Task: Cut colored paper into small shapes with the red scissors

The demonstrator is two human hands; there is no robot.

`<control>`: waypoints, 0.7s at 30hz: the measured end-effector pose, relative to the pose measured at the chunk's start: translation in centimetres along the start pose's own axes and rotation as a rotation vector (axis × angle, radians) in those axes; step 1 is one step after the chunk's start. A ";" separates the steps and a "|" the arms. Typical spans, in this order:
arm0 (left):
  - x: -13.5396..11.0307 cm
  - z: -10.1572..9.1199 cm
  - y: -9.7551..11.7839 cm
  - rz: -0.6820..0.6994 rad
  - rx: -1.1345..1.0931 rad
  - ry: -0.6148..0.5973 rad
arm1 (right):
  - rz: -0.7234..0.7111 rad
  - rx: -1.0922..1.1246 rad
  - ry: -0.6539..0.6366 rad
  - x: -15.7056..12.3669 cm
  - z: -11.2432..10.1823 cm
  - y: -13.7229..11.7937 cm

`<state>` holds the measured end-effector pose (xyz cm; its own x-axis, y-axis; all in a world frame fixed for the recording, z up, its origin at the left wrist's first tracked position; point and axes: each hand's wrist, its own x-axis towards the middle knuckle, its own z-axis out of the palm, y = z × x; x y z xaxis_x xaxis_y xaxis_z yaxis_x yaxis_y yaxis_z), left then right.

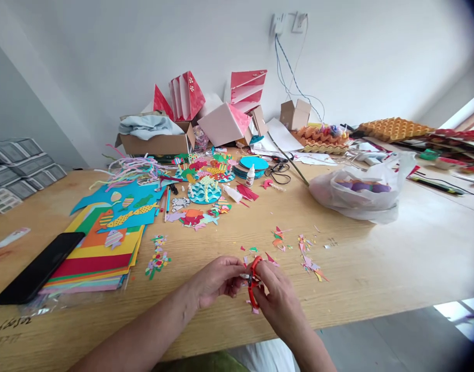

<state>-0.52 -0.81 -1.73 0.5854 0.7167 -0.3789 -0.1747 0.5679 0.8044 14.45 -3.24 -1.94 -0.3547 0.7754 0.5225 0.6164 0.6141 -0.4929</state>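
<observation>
Near the front edge of the broad pale wooden desk (376, 268), the left hand (217, 281) and the right hand (278, 302) met close together. The right hand's fingers were curled around the small red-handled scissors (254, 279), gripping them. The left hand's fingers were pinched shut on a tiny paper scrap (245, 276) held right at the blades. With so small a piece, the blades looked likely to nick a fingertip, or the scrap could slip and drop over the near edge.

Further left lay a stack of coloured paper sheets (97, 258). A crumpled white plastic bag (353, 196) sat well apart on the right, and a flat black phone (39, 274) rested beside the stack. Loose coloured paper offcuts (310, 263) littered the wood just beyond the hands, though nothing lay between them.
</observation>
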 end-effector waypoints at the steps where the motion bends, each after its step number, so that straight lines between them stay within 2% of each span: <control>1: 0.0 0.0 0.1 -0.020 0.000 -0.003 | -0.017 -0.003 -0.005 0.0 -0.1 -0.1; 9: -0.4 -0.2 0.8 -0.057 0.107 -0.013 | -0.125 -0.012 -0.067 0.1 -0.2 -0.1; 14: -0.2 -0.8 0.7 -0.066 0.091 -0.003 | -0.114 -0.015 -0.057 0.1 -0.2 0.0; 17: -0.2 -0.8 0.5 -0.053 0.045 0.015 | 0.018 0.043 -0.031 -0.3 0.1 0.3; 21: -0.3 -0.1 0.1 0.105 0.022 0.134 | 0.413 0.285 0.078 -0.9 1.0 0.6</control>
<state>-0.80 -0.88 -1.60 0.4535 0.8202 -0.3488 -0.2115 0.4792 0.8518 14.44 -3.47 -3.40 -0.0621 0.9553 0.2889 0.4739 0.2830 -0.8339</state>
